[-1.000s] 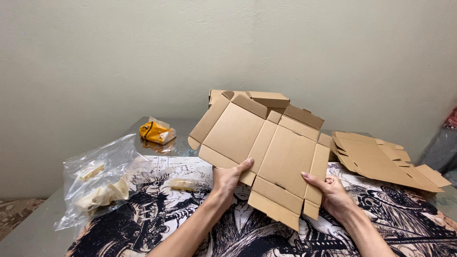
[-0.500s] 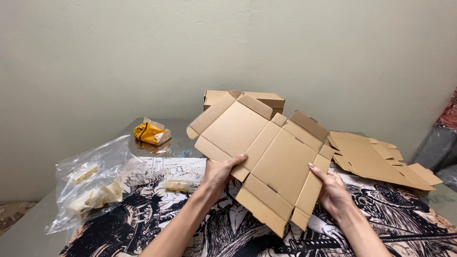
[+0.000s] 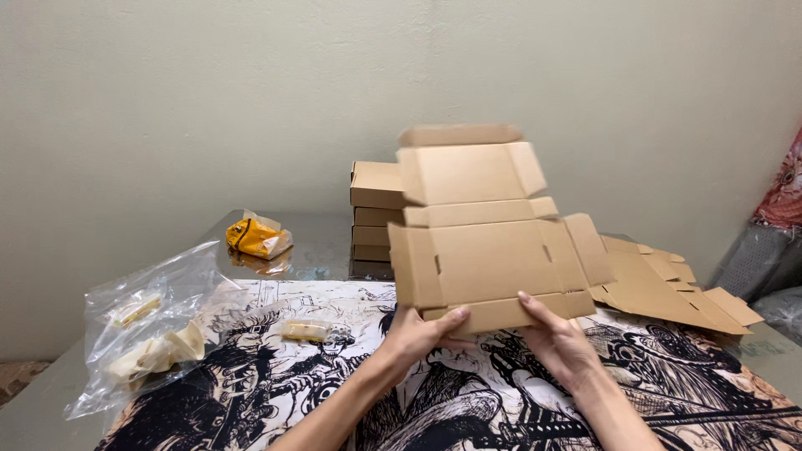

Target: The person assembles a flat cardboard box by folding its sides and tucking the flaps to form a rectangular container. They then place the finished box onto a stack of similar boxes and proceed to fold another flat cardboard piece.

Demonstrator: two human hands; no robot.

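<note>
light: soft, even indoor | shadows: faint | glare: none | focus: sharp, no blur

Box stack (image 3: pixel 378 185) blocks behind; flat cardboard (image 3: pixel 660 288) right; plastic bag (image 3: pixel 154 330) left; printed cloth (image 3: pixel 276 376) between open.

The flat cardboard box blank (image 3: pixel 489 242) no longer lies tilted on a diagonal: it now stands squared up, its long flaps running level and its top flap raised higher against the wall. The left hand (image 3: pixel 418 334) and right hand (image 3: pixel 558 338) have both shifted to its bottom edge, closer together, fingers (image 3: pixel 535 305) pinching the lower flap.
</note>
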